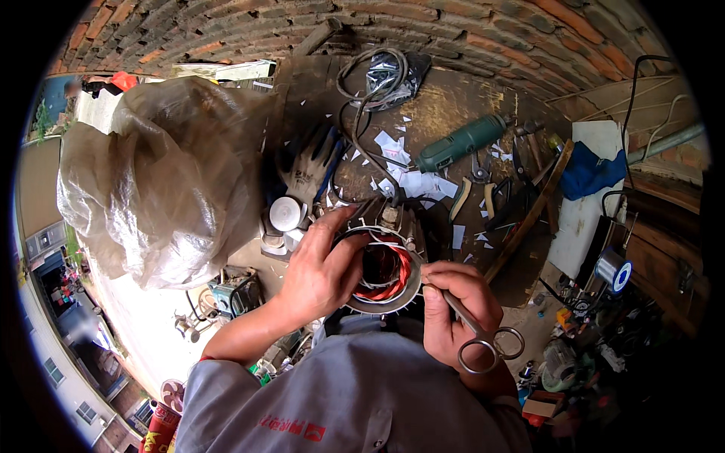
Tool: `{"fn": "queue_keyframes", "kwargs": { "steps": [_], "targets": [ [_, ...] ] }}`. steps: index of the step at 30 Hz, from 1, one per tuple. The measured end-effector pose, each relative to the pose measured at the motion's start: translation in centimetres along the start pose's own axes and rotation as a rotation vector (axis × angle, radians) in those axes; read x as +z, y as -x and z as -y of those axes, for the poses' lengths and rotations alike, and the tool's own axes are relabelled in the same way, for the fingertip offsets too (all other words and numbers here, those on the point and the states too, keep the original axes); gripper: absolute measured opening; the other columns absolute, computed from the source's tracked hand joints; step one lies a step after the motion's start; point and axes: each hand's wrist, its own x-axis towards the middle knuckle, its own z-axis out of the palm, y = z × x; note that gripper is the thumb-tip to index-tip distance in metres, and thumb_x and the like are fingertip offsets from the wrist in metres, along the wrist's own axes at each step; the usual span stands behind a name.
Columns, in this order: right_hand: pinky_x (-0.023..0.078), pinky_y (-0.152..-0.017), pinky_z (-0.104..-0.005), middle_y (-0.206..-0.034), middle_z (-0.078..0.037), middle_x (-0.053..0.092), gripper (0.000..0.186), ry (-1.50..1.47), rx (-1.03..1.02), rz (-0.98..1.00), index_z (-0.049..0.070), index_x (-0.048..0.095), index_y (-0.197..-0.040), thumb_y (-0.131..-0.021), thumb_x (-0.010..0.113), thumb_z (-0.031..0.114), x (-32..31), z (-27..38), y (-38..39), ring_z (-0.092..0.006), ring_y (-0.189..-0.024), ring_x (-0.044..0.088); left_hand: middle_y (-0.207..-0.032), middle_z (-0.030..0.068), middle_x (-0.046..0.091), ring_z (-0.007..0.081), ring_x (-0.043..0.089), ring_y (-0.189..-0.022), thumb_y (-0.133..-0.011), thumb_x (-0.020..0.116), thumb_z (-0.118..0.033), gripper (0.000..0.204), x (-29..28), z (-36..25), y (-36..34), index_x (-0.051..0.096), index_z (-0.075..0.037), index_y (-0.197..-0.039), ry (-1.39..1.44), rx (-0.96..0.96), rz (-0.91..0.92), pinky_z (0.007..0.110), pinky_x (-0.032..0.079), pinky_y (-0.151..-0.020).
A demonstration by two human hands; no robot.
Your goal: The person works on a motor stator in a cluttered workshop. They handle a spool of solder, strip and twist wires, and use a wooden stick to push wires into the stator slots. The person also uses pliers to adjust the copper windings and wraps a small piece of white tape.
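Observation:
Close in front of my body is an open motor stator (414, 285), a round metal ring with red wires or sleeving around the inside and white cord at its top. My left hand (321, 268) grips its left side, fingers bent over the rim toward the dark opening. In my right hand (459, 308) is a steel ring-handled tool (477, 356), scissors or forceps, pinched along its shanks. Its two finger rings hang toward me, while its tip end points at the stator's right rim. Fingers and rim hide the tip.
A green power tool (462, 143) lies on the worn bench (476, 90) among paper scraps (423, 183), pliers (461, 198) and a wooden strip (532, 215). Gloves (308, 170) and a white roll (285, 214) are left of the stator. Plastic sheeting (181, 174) bulges farther left. A wire spool (613, 272) sits right.

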Motion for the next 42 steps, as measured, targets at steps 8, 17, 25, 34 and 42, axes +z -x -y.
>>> {"fn": "queue_keyframes", "kwargs": {
  "steps": [8,17,25,34,42],
  "targets": [
    [0.055,-0.074,-0.0301,-0.098,-0.019,0.067,0.012,-0.156,0.000,0.058,-0.005,0.057,-0.099,-0.089,0.062,-0.001,0.7,0.2,-1.5,-0.0236,-0.084,0.068,-0.129,0.0245,0.052,0.0388,0.058,-0.112,-0.074,0.072,-0.005,0.038,0.1,0.0,1.5,0.066,-0.002,-0.112,0.015,-0.066,-0.022,0.043,0.051,-0.090],
    [0.052,-0.074,-0.0284,-0.094,-0.017,0.066,0.008,-0.060,-0.017,0.140,-0.007,0.057,-0.098,-0.092,0.059,-0.002,2.7,-1.3,-3.7,-0.0191,-0.084,0.065,-0.139,0.0289,0.041,0.0432,0.052,-0.119,-0.078,0.076,-0.021,0.055,0.0,-2.1,3.8,0.057,0.000,-0.124,-0.010,-0.250,-0.065,0.047,0.048,-0.094],
    [0.053,-0.072,-0.0244,-0.094,-0.011,0.067,0.011,-0.202,0.173,0.200,-0.006,0.055,-0.103,-0.097,0.055,0.004,3.3,-2.1,-3.8,-0.0119,-0.079,0.066,-0.144,0.0301,0.035,0.0469,0.048,-0.121,-0.079,0.077,-0.028,0.062,0.7,-2.8,4.0,0.052,-0.001,-0.130,-0.042,-0.339,-0.098,0.050,0.047,-0.095],
    [0.053,-0.071,-0.0229,-0.092,-0.010,0.067,0.011,-0.346,0.203,0.115,-0.006,0.056,-0.102,-0.097,0.056,0.004,3.3,-1.2,-3.3,-0.0108,-0.079,0.065,-0.143,0.0312,0.036,0.0456,0.044,-0.126,-0.082,0.073,-0.030,0.056,0.8,-2.2,3.1,0.054,-0.003,-0.128,-0.032,-0.309,-0.118,0.049,0.042,-0.101],
    [0.052,-0.063,-0.0246,-0.083,-0.010,0.067,0.007,-0.200,0.122,0.080,-0.004,0.060,-0.096,-0.094,0.060,0.003,3.8,-2.2,-2.7,-0.0109,-0.074,0.065,-0.145,0.0285,0.035,0.0451,0.045,-0.126,-0.077,0.077,-0.029,0.054,1.4,-2.5,1.9,0.058,-0.006,-0.122,-0.103,-0.266,-0.148,0.049,0.042,-0.101]
  ]
}}
